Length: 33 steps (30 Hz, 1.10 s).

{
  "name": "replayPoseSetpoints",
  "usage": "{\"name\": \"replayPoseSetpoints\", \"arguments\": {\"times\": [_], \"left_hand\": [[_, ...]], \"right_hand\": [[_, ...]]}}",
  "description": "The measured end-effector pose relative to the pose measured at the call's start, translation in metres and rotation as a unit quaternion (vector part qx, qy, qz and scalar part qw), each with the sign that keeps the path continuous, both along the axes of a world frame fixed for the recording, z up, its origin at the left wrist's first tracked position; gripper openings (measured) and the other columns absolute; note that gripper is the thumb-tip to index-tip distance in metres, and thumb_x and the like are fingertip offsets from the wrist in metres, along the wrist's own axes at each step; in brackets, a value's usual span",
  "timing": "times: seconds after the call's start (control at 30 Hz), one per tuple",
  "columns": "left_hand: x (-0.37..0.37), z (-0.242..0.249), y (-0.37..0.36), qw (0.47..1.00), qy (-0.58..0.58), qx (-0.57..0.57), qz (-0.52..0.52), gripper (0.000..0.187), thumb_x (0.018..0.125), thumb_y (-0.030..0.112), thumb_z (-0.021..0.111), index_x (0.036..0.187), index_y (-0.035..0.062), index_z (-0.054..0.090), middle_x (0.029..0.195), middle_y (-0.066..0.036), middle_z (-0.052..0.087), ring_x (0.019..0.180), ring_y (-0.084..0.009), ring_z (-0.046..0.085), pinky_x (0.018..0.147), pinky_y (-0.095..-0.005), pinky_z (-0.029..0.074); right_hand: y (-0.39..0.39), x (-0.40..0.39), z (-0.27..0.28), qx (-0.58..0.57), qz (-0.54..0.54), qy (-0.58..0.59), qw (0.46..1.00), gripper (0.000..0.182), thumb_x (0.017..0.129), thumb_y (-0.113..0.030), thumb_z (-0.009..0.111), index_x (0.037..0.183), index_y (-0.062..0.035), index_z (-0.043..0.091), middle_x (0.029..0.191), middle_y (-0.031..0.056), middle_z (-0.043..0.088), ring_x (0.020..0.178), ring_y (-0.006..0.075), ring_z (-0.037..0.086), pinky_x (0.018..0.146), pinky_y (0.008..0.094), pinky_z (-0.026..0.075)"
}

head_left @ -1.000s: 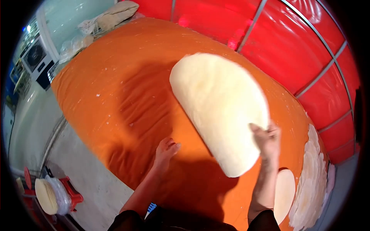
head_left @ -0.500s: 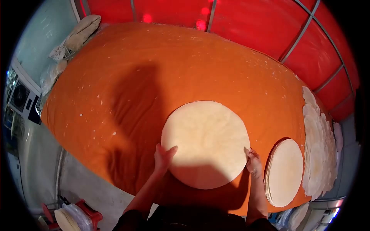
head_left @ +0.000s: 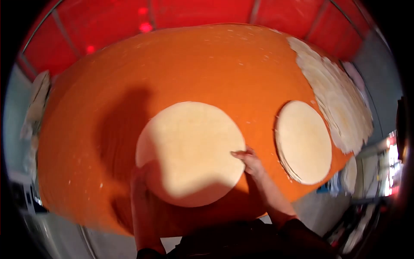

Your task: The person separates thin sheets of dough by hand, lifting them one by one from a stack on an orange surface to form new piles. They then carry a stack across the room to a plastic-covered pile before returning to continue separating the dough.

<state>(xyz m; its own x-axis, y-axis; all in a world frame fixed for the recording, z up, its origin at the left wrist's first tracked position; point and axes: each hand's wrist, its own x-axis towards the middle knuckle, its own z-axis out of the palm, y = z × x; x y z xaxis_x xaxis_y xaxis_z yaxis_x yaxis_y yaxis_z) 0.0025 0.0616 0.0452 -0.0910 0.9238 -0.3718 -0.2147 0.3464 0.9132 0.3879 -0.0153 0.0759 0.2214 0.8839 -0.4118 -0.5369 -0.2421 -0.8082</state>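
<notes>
A large, pale, round flatbread (head_left: 194, 146) is held out in front of me over the orange cloth. My right hand (head_left: 250, 162) grips its right edge, thumb on top and the other fingers underneath. At the lower left edge, in shadow, my left hand (head_left: 142, 179) grips it the same way, with its thumb over the rim. To the right of my right hand, a stack of round flatbreads (head_left: 305, 142) lies on the cloth.
The orange cloth (head_left: 207, 60) covers a wide surface, dotted with small pale flakes. Overlapping thin flatbreads (head_left: 334, 95) lie along its far right side. A red panelled wall (head_left: 194, 13) rises behind. Folded cloth and plastic (head_left: 36, 99) sit at the left edge.
My view has swung to the right, so the stack and overlapping flatbreads appear farther in. Both hands still hold the flatbread, which now shows farther left and a little higher.
</notes>
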Motion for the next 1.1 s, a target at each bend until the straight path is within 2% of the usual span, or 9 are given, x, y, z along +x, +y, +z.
{"name": "replayPoseSetpoints", "arguments": {"times": [0.2, 0.3, 0.43, 0.53, 0.7, 0.87, 0.93, 1.0, 1.1], "left_hand": [[0.027, 0.064, -0.069, 0.833, 0.435, 0.269, -0.212, 0.036, 0.089, 0.023, 0.042, 0.116, -0.0010, 0.044, 0.116, -0.012, 0.049, 0.103, -0.0223, 0.049, 0.089, -0.0350, 0.039], [0.102, 0.116, -0.087, 0.944, 0.155, 0.260, -0.131, 0.038, 0.085, 0.016, 0.046, 0.119, -0.0012, 0.044, 0.113, -0.015, 0.051, 0.100, -0.0233, 0.052, 0.079, -0.0327, 0.045], [0.136, 0.115, -0.082, 0.991, -0.048, 0.061, -0.112, 0.040, 0.083, 0.015, 0.048, 0.118, -0.0015, 0.044, 0.115, -0.015, 0.050, 0.101, -0.0265, 0.051, 0.084, -0.0383, 0.044], [0.286, 0.186, -0.131, 0.976, -0.156, 0.089, -0.125, 0.050, 0.082, 0.016, 0.046, 0.127, -0.0012, 0.034, 0.126, -0.017, 0.041, 0.114, -0.0303, 0.042, 0.094, -0.0407, 0.036], [0.364, 0.058, -0.103, 0.793, 0.000, 0.459, -0.399, 0.066, 0.081, 0.046, 0.053, 0.120, -0.0057, 0.042, 0.129, -0.018, 0.035, 0.118, -0.0260, 0.038, 0.097, -0.0446, 0.032], [0.485, 0.012, -0.143, 0.958, -0.035, 0.006, -0.285, 0.058, 0.079, 0.018, 0.060, 0.125, -0.0059, 0.034, 0.124, -0.016, 0.043, 0.113, -0.0263, 0.042, 0.094, -0.0408, 0.037], [0.488, 0.020, -0.154, 0.909, 0.096, 0.181, -0.362, 0.040, 0.082, 0.011, 0.055, 0.118, -0.0022, 0.043, 0.112, -0.015, 0.051, 0.102, -0.0270, 0.049, 0.085, -0.0390, 0.043], [0.511, 0.051, -0.175, 0.977, -0.113, -0.089, -0.156, 0.029, 0.081, 0.009, 0.056, 0.107, -0.0012, 0.051, 0.097, -0.014, 0.058, 0.086, -0.0299, 0.056, 0.072, -0.0412, 0.049], [0.528, 0.079, -0.195, 0.990, 0.005, -0.063, -0.123, 0.025, 0.077, 0.009, 0.064, 0.098, 0.0018, 0.052, 0.087, -0.013, 0.059, 0.071, -0.0255, 0.059, 0.052, -0.0364, 0.051]], "right_hand": [[0.007, -0.008, -0.017, -0.005, -0.043, -0.153, 0.987, 0.035, 0.068, 0.007, 0.062, 0.102, 0.0002, 0.056, 0.083, 0.0038, 0.063, 0.071, 0.0129, 0.058, 0.067, 0.0286, 0.050], [0.012, -0.005, -0.061, 0.153, -0.100, -0.223, 0.958, 0.037, 0.069, 0.002, 0.062, 0.105, -0.0016, 0.054, 0.075, 0.0041, 0.062, 0.064, 0.0131, 0.056, 0.060, 0.0292, 0.047], [-0.050, 0.078, 0.090, 0.064, 0.046, -0.364, 0.928, 0.032, 0.073, -0.001, 0.056, 0.105, -0.0019, 0.050, 0.093, 0.0227, 0.056, 0.089, 0.0371, 0.053, 0.078, 0.0388, 0.044], [-0.078, 0.175, 0.104, 0.085, -0.038, -0.377, 0.921, 0.037, 0.070, -0.004, 0.060, 0.106, 0.0022, 0.052, 0.096, 0.0191, 0.059, 0.088, 0.0252, 0.058, 0.077, 0.0349, 0.045], [-0.151, 0.369, 0.138, 0.091, -0.119, -0.301, 0.942, 0.035, 0.071, 0.003, 0.061, 0.106, -0.0002, 0.056, 0.094, 0.0078, 0.063, 0.082, 0.0127, 0.059, 0.074, 0.0263, 0.047], [-0.180, 0.491, 0.055, -0.118, -0.039, -0.341, 0.932, 0.042, 0.068, 0.006, 0.062, 0.109, 0.0011, 0.055, 0.093, 0.0068, 0.063, 0.079, 0.0154, 0.059, 0.072, 0.0273, 0.048], [-0.175, 0.505, 0.020, -0.071, -0.059, -0.284, 0.954, 0.044, 0.066, 0.004, 0.064, 0.109, 0.0013, 0.054, 0.095, 0.0079, 0.062, 0.082, 0.0159, 0.058, 0.074, 0.0281, 0.047], [-0.175, 0.509, 0.005, -0.044, -0.053, -0.242, 0.968, 0.045, 0.066, 0.001, 0.065, 0.110, 0.0016, 0.054, 0.097, 0.0092, 0.061, 0.086, 0.0164, 0.057, 0.076, 0.0285, 0.046], [-0.182, 0.510, 0.021, -0.041, -0.026, -0.260, 0.964, 0.047, 0.066, -0.005, 0.067, 0.111, 0.0021, 0.053, 0.101, 0.0113, 0.060, 0.093, 0.0176, 0.055, 0.079, 0.0284, 0.045]]}}
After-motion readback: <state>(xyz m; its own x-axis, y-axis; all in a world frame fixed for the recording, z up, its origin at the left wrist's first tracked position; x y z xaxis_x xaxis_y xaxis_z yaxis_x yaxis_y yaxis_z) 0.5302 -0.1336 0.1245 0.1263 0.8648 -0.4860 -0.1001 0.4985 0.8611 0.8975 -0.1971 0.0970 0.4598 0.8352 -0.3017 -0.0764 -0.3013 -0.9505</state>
